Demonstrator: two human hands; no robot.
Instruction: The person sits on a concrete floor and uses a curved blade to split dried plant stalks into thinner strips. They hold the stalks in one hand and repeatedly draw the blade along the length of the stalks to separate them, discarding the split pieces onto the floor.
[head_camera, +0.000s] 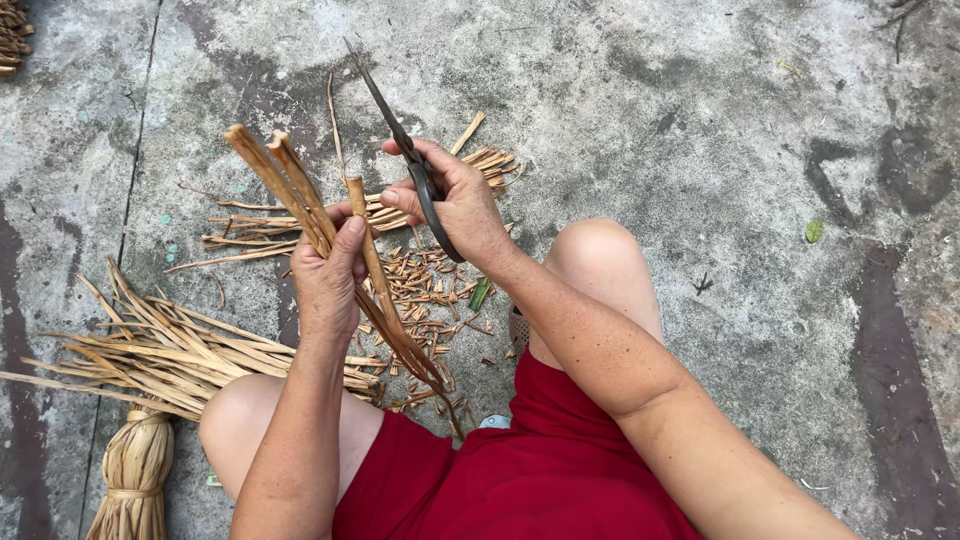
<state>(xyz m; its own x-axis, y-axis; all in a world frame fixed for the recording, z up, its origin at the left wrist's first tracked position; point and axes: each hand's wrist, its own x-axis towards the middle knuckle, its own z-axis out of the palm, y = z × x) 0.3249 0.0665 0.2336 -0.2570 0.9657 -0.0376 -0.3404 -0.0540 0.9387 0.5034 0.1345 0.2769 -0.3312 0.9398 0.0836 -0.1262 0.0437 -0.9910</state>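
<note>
Dry reeds (300, 195) stayed steady in our clenched left hand (328, 275); beside them, our right hand (455, 205) gripped dark scissors (405, 150).

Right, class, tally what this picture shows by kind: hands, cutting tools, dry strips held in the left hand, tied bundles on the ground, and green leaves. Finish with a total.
Hands: 2, the left hand and the right hand
Scissors: 1
Dry strips in the left hand: 3
Tied bundle: 1
Green leaf: 1
Total: 8
</note>
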